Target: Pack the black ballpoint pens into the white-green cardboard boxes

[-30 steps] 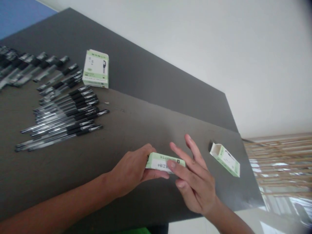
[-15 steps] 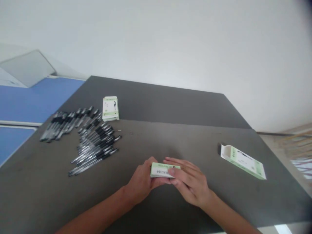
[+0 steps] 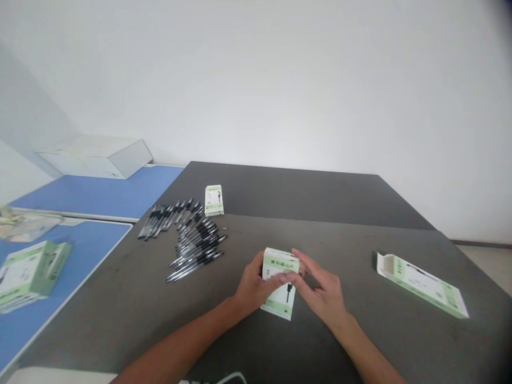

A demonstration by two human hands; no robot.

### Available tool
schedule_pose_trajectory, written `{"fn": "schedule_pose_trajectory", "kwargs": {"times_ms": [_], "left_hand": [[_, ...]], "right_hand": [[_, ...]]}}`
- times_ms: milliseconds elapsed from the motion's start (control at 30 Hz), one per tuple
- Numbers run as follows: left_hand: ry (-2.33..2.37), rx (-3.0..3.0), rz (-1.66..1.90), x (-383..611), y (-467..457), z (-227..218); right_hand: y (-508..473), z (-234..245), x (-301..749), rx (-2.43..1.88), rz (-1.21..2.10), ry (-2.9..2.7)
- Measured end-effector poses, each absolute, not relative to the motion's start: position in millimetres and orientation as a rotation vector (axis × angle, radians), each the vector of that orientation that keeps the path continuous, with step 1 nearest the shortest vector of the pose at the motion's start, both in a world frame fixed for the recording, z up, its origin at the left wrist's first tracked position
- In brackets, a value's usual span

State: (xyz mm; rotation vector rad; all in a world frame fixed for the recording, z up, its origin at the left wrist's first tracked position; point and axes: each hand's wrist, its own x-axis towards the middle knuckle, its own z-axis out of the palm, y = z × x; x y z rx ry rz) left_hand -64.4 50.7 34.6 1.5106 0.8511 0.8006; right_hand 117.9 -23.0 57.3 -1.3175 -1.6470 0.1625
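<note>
Green-and-white carton (image 3: 278, 305) was gripped between both hands, long axis running fore-aft.
Left hand (image 3: 253, 282) and right hand (image 3: 320, 288) were closed on it from either side, neither clearly nearer. Its middle was hidden by fingers; contents could not be made out. Open carton (image 3: 422, 285) lay well right.

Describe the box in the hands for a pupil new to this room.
On the dark table, find the left hand and right hand at the front. Between them sits a white-and-green box, the only one held; the others lie apart.
</note>
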Motion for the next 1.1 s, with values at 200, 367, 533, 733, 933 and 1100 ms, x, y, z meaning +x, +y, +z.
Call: {"fn": "schedule_pose_trajectory", "kwargs": {"times_ms": [200,367,533,733,933,1100], "left_hand": [[0.775,1.427,0.842,-64.3,51.5,45.4],[0.752,1.439,0.825,-64.7,53.6,43.6],[0.775,1.462,0.765,-64.5,54.6,44.1],[0.827,1.477,0.679,-63.1,54.5,45.7],[0.852,1.469,0.574,-62.8,53.5,44.5],[0.837,1.458,0.548,-62.4,46.7,48.9]], "right_hand": [[-13.4,85.3,113.2,-1.382,0.243,-1.671],[1.3,107.6,118.4,-1.352,0.342,-1.814],[8.4,111.4,126.7,-1.284,0.390,-1.963],[1.2,105.6,139.7,-1.296,0.450,-2.072],[-7.7,89.7,148.0,-1.276,0.498,-2.101],[-17.9,77.8,147.4,-1.275,0.461,-2.012]]}}
